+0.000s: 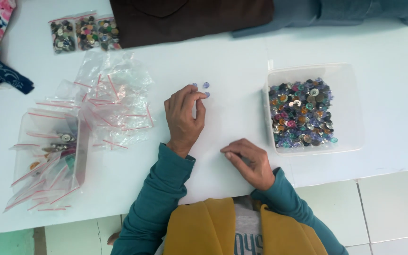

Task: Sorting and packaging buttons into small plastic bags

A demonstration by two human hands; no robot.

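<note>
In the head view, the left hand (183, 118) sits at the centre of the frame on the white counter (232, 56), its fingers (195, 98) pressed together in a pinch beside three small round bluish-purple plastic buttons (206, 85) lying just above the fingertips; whether a button is actually between them I cannot tell. These buttons look light, hard and smooth (likely to skid on the glossy top), so a fingertip pinch at the rim seems best. The right hand (249, 160), lower centre, rests curled with its fingers drawn in, holding nothing visible. A clear square plastic tub of mixed coloured buttons (350, 141) stands right of centre; crumpled clear zip bags with red seals (114, 94) lie left.
</note>
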